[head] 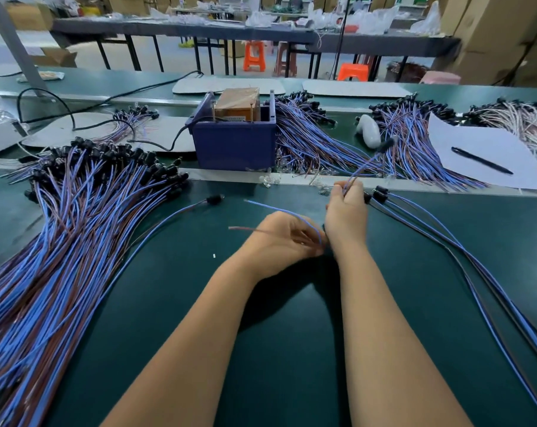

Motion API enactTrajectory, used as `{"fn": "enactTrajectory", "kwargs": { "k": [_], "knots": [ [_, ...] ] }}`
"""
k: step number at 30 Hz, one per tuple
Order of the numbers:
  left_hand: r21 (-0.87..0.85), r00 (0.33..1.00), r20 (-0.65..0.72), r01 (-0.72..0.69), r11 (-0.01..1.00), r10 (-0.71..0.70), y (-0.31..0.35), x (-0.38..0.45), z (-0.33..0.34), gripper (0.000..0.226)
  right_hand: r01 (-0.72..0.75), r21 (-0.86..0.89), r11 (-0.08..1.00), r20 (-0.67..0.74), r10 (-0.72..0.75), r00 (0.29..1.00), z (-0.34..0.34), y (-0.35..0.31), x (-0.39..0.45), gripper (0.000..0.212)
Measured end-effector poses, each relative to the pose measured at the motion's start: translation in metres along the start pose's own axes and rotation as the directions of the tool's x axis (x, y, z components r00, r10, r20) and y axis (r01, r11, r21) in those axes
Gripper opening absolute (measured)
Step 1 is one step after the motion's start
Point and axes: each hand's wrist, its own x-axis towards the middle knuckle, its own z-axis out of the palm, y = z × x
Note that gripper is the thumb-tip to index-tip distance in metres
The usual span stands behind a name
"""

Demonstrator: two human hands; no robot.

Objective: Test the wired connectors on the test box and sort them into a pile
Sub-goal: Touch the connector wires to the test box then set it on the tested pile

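Green matting covers the tabletop [261, 334] where I work, with more benches and orange stools far behind. My left hand [287, 238] is curled around a wired connector, its blue lead [279, 211] and brown lead [245, 229] poking out to the left past my fingers. My right hand [347, 208], just beside it, pinches the wire ends of another connector lead [365, 163] whose black plug [387, 144] lifts up toward the far right. At the far middle sits the blue test box [235, 146] with a brown block inside it. A big sorted pile [61, 241] of blue and brown wires fills the left side, plugs at the far end. One single connector [213, 199] lies between that pile and my hands. A few more wired connectors [446, 241] trail off to the near right, and a pen [481, 160] rests on white paper [489, 149] at the far right.
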Motion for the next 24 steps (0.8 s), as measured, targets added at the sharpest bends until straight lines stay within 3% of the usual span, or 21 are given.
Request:
{"fn": "enactTrajectory", "kwargs": {
  "k": [3, 8, 13, 17, 20, 24],
  "knots": [
    [-0.026, 0.992, 0.123, -0.023, 0.999, 0.026, 0.004, -0.001, -0.004, 0.035, 0.01, -0.169, 0.986, 0.004, -0.009, 1.0, -0.007, 0.004, 0.0, 0.01],
    [-0.113, 0.991, 0.014, -0.132, 0.985, 0.135, 0.014, -0.004, 0.003, 0.063, 0.182, -0.451, 0.874, 0.161, -0.12, 0.98, -0.014, 0.005, -0.008, 0.02],
    [-0.154, 0.974, -0.224, -0.055, 0.987, 0.019, 0.009, -0.003, 0.002, 0.054, 0.291, -0.631, 0.719, 0.285, -0.134, 0.949, -0.033, 0.006, -0.01, 0.019],
    [-0.034, 0.977, -0.2, 0.07, 0.997, -0.076, 0.004, -0.004, 0.003, 0.047, 0.352, -0.774, 0.527, 0.358, -0.095, 0.929, -0.074, 0.006, 0.007, 0.02],
    [0.079, 0.985, -0.151, 0.1, 0.992, -0.087, 0.002, -0.001, 0.007, 0.044, 0.277, -0.904, 0.327, 0.275, -0.052, 0.96, -0.11, 0.007, 0.021, 0.024],
    [0.074, 0.978, -0.169, 0.137, 0.988, -0.123, 0.0, 0.001, 0.006, 0.042, 0.091, -0.965, 0.245, 0.103, 0.037, 0.994, -0.124, 0.002, 0.025, 0.023]
  ]
}}
